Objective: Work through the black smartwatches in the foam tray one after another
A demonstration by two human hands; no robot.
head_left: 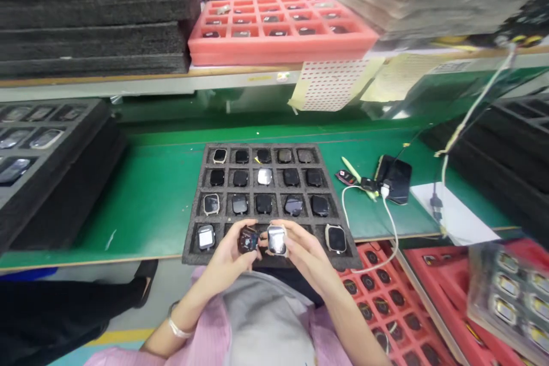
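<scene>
From where I'm standing, the person's left grip [227, 254] is clasping a dark watch [248, 239] between thumb and fingers, while the right grip [307, 249] is pinching a silver-edged watch [277, 239] by its sides, probably so its bright face is showing. The 2 watches are hovering side by side over the near row of the black foam tray [190, 240], which is lying along the near edge of the green counter [158, 183], seemingly for easy reach. Its 3 far rows are carrying 15 watches, 1 per cell, presumably so they aren't rubbing together (the hands are hiding part of the near row). To the right, a black device [401, 186] and a white cable [393, 218] are lying beside the tray, and a pink foam tray [283, 52] is resting on the far shelf [240, 78].
</scene>
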